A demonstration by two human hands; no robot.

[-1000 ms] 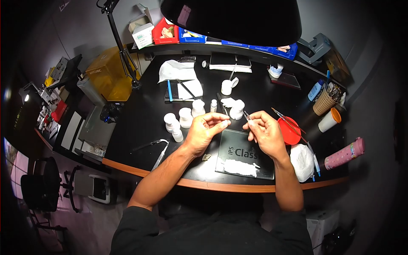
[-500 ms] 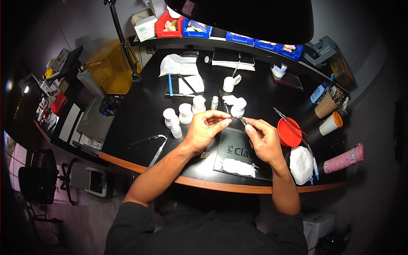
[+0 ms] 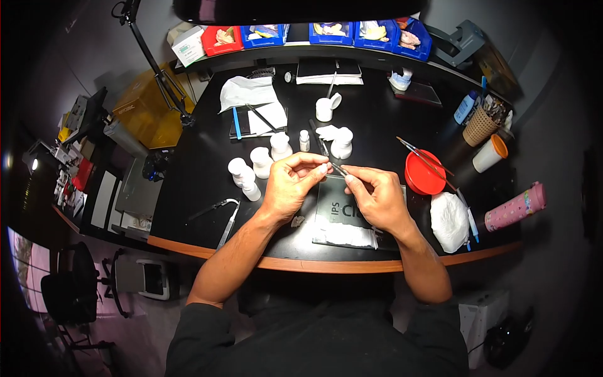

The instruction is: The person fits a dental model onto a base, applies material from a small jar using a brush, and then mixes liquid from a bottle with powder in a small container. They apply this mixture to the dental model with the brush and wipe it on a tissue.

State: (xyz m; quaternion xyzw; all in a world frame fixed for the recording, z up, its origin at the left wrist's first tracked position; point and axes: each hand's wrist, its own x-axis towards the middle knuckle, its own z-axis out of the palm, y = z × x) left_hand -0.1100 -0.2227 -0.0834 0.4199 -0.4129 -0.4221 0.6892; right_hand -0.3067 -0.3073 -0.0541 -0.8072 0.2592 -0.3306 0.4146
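My left hand (image 3: 290, 187) is closed in a pinch, thumb against fingertips, above the dark plate; whatever it holds is too small to make out. In my right hand (image 3: 377, 196) a slim dark tool (image 3: 339, 169) is gripped like a pen, its tip at my left fingertips. Below both hands lies the dark glass plate (image 3: 328, 200) with printed letters, a crumpled white tissue (image 3: 345, 235) along its near edge. Just beyond my hands stand a white jar (image 3: 341, 143) and a small white bottle (image 3: 304, 140). Several white jars (image 3: 260, 162) are grouped left of my left hand.
To the right are a red bowl (image 3: 424, 174) with brushes across it, a white cloth wad (image 3: 450, 223) and a pink bottle (image 3: 515, 206). Bent tweezers (image 3: 231, 221) lie at left. A white cup (image 3: 324, 109) stands farther back. A dark lamp shade (image 3: 301, 11) overhangs the top.
My hands have drawn together, and the tool's tip now meets my left fingertips. The head view has shifted, so the table's contents appear slightly higher and mostly farther left.
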